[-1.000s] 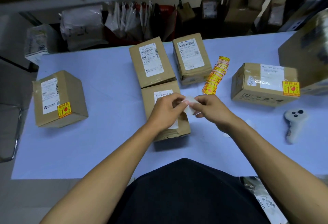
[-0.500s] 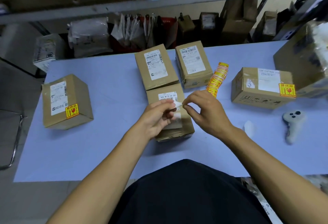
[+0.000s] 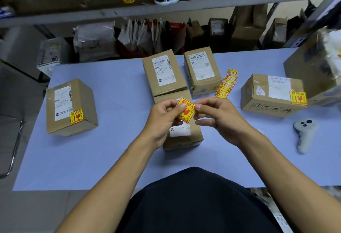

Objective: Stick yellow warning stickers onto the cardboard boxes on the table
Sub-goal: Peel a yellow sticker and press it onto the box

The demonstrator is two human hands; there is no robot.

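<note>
A person's left hand [image 3: 162, 117] and right hand [image 3: 220, 117] each pinch an edge of one yellow and red warning sticker [image 3: 185, 110], holding it tilted just above a small cardboard box [image 3: 186, 136] on a pale blue table [image 3: 114, 149]. Behind that box stand two more boxes [image 3: 164, 74] [image 3: 202, 72], with a strip of stickers [image 3: 226, 84] lying beside them. Boxes far left [image 3: 71, 106] and right [image 3: 273, 95] already carry stickers, and a white controller [image 3: 304, 134] lies near the right one.
</note>
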